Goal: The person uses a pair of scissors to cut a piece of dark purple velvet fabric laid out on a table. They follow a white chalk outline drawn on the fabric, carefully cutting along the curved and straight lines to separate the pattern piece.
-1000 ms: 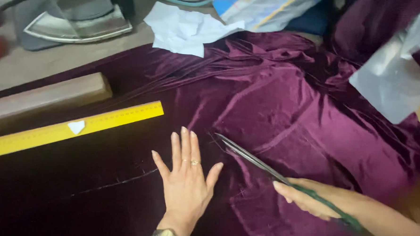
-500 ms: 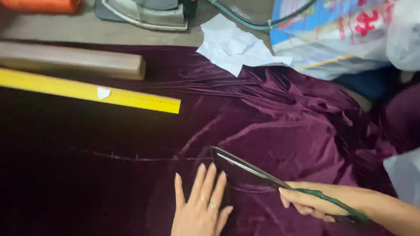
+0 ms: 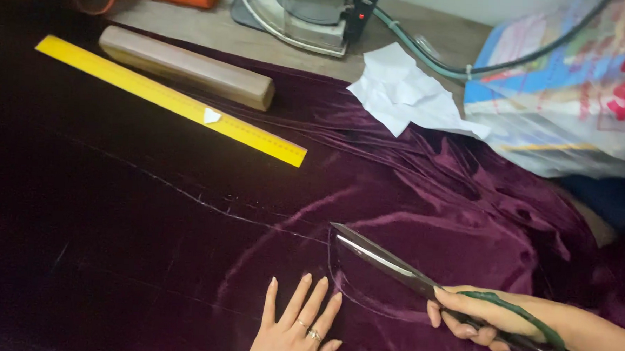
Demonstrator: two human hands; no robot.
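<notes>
Worktable draped in purple velvet [image 3: 466,203] | left hand [image 3: 295,333] flat, fingers spread on cloth | right hand [image 3: 478,319] gripped green-handled scissors [image 3: 420,278], blades closed | yellow ruler [image 3: 172,100] beyond

Left hand [image 3: 297,329] lies flat, fingers [image 3: 312,298] spread, left of the scissors [image 3: 420,282]; right hand [image 3: 471,317] is closed around their handles.

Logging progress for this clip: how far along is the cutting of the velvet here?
Done: a chalk line is drawn across the purple velvet, and the yellow ruler lies set aside. In hand: the right hand holds scissors, blades at the line's near end, while the left hand presses the cloth flat. Left: no cut shows along the line.
</notes>
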